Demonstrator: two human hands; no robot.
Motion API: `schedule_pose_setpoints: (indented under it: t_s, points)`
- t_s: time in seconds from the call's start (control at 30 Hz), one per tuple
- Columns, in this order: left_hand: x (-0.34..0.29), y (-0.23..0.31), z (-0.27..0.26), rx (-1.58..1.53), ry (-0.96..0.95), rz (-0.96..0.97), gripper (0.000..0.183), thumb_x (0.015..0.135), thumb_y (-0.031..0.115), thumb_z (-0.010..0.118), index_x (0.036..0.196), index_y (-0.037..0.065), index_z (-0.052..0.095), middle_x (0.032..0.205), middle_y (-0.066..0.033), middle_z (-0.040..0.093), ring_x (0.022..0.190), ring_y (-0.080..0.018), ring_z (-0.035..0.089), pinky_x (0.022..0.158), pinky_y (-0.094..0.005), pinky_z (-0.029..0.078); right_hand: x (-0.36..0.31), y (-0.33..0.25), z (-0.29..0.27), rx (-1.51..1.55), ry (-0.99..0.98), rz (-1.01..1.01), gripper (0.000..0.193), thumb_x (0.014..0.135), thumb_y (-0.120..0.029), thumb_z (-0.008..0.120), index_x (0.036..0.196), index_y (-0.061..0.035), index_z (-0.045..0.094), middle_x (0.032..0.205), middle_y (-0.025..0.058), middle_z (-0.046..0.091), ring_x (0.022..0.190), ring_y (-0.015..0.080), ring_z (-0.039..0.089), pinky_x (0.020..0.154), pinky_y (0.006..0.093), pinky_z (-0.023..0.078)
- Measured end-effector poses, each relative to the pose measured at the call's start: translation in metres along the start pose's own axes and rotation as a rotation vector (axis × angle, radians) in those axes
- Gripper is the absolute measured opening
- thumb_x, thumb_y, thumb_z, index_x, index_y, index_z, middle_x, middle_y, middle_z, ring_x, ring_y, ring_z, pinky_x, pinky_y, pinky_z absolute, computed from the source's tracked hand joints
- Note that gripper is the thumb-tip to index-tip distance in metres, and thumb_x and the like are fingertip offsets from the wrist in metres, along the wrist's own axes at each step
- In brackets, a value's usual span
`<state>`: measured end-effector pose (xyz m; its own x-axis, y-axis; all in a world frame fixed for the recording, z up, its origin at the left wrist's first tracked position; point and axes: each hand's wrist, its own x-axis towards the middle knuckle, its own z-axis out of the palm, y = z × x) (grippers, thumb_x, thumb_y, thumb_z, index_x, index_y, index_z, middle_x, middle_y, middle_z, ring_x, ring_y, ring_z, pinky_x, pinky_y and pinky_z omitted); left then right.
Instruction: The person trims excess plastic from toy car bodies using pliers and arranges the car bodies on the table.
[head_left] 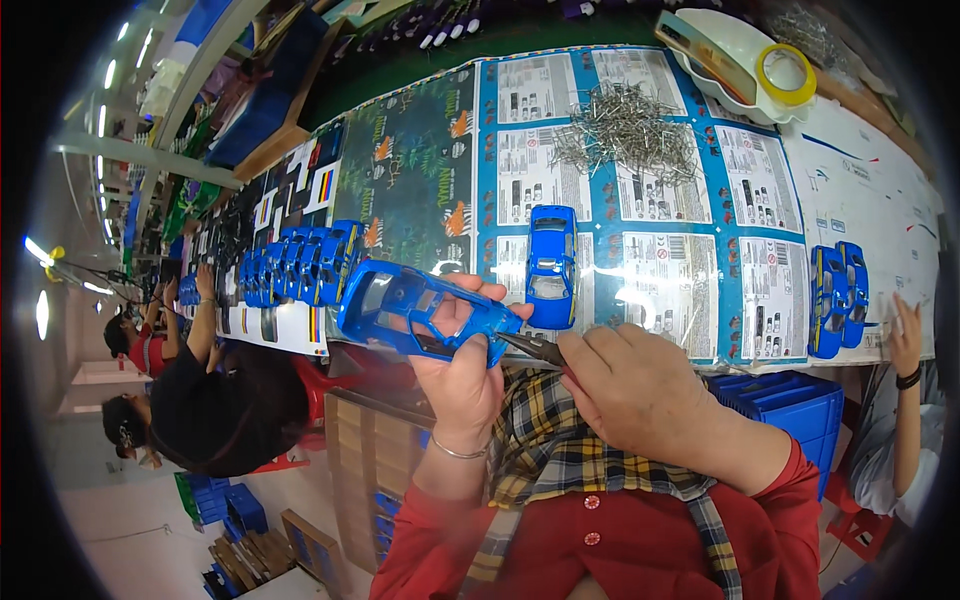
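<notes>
My left hand (462, 385) is closed around a blue toy car body (385, 312), an open plastic shell with window gaps, tilted so that its hollow inside partly shows. My right hand (640, 395) is wrapped round a pair of dark pliers (536, 348). The plier jaws meet the right end of the shell, close to my left thumb; what they grip there is too small to make out. Just beyond my hands a blue toy car (551, 265) lies on the table by itself. Farther back is a heap of thin silvery metal pins (630, 135).
Several blue toy cars (300, 265) stand in a row at the left, others (838, 300) at the right. A white bowl (745, 105) with yellow tape (786, 75) sits far right. Co-workers (235, 405) sit on both sides. A blue crate (785, 405) is below the table edge.
</notes>
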<state>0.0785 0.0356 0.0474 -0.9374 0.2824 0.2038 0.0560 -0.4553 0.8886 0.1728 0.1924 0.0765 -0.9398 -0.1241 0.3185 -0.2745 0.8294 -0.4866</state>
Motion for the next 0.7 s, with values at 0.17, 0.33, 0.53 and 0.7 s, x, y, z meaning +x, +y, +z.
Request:
schedule_pose_setpoints:
  t_s: [0.17, 0.33, 0.53, 0.7]
  points:
    - [0.001, 0.002, -0.001, -0.009, 0.020, -0.056, 0.068, 0.079, -0.016, 0.037, 0.138, 0.017, 0.033, 0.124, -0.0167, 0.048, 0.109, -0.0268, 0.057, 0.081, -0.0524, 0.058, 0.001, -0.001, 0.003, -0.123, 0.016, -0.026, 0.030, 0.076, -0.014, 0.060, 0.101, 0.0028, 0.058, 0.077, 0.0067, 0.054, 0.065, 0.0199, 0.054, 0.052, 0.0304, 0.047]
    - [0.001, 0.003, -0.001, -0.040, 0.032, -0.111, 0.064, 0.080, -0.016, 0.037, 0.136, 0.014, 0.033, 0.124, -0.0170, 0.048, 0.109, -0.0264, 0.057, 0.081, -0.0529, 0.058, 0.003, -0.001, 0.003, -0.197, 0.004, -0.049, 0.031, 0.076, -0.011, 0.059, 0.103, 0.0031, 0.058, 0.077, 0.0072, 0.053, 0.066, 0.0199, 0.055, 0.050, 0.0309, 0.047]
    - [0.000, -0.002, -0.006, -0.015, -0.065, -0.081, 0.058, 0.079, -0.017, 0.037, 0.132, 0.008, 0.034, 0.119, -0.0160, 0.048, 0.106, -0.0264, 0.057, 0.080, -0.0526, 0.058, 0.007, 0.003, 0.010, -0.204, -0.029, -0.054, 0.027, 0.076, -0.010, 0.059, 0.100, 0.0019, 0.057, 0.077, 0.0076, 0.054, 0.065, 0.0199, 0.056, 0.051, 0.0322, 0.049]
    - [-0.004, -0.006, -0.007, 0.059, -0.003, -0.048, 0.053, 0.080, -0.016, 0.036, 0.128, 0.006, 0.035, 0.115, -0.0157, 0.048, 0.103, -0.0269, 0.059, 0.080, -0.0494, 0.059, 0.011, 0.003, 0.010, -0.283, -0.064, -0.104, 0.025, 0.075, -0.010, 0.059, 0.097, 0.0023, 0.057, 0.076, 0.0073, 0.053, 0.064, 0.0193, 0.056, 0.050, 0.0301, 0.047]
